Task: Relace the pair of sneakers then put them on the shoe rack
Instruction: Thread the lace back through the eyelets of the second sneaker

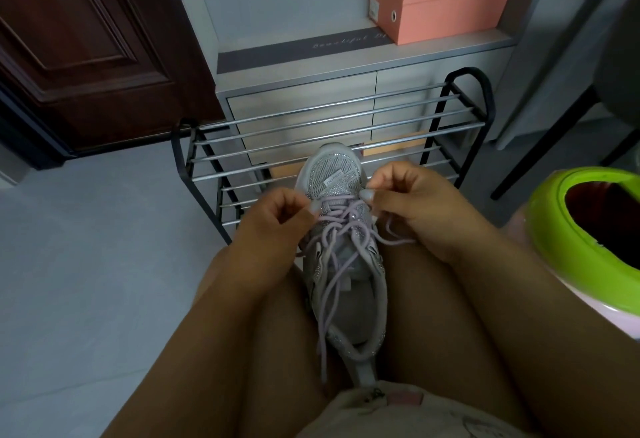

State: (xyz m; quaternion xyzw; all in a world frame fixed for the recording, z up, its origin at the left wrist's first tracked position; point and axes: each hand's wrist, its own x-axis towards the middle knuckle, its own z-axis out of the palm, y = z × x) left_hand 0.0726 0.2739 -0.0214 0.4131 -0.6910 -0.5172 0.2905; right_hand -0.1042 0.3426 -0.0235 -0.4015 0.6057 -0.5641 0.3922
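Hands' grip — left hand (277,216), right hand (405,195) — pinched on ropy lilac lace (332,226) over mesh sneaker (341,174).

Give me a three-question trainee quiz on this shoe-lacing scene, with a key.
1. True or false: the sneaker already sits on the shoe rack.
2. What is the left hand pinching? A) the lace B) the pink box C) a rack bar
3. Fill in: the sneaker's toe points toward the ____.

Key: 1. False; it rests between the person's legs. 2. A; the right hand pinches the lace too. 3. Shoe rack.
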